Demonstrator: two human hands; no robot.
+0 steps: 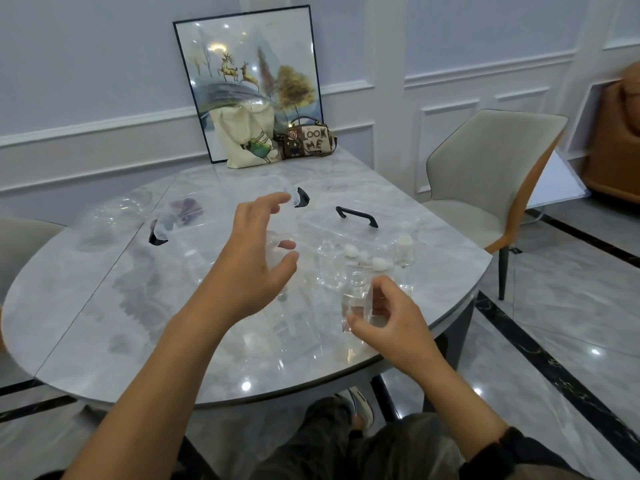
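— Where's the bottle (355, 299)?
— Small and clear, pinched upright in the right hand (391, 323), above the table (104, 341) near its front edge.
— The left hand (252, 265)?
— Spread wide above the table, holding nothing I can make out. Other bottles (329, 268) stand just beyond.

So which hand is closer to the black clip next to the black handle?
Left. The left hand reaches out, fingertips just beside the black clip. The right hand is back at the near edge of the table, holding a small clear bottle.
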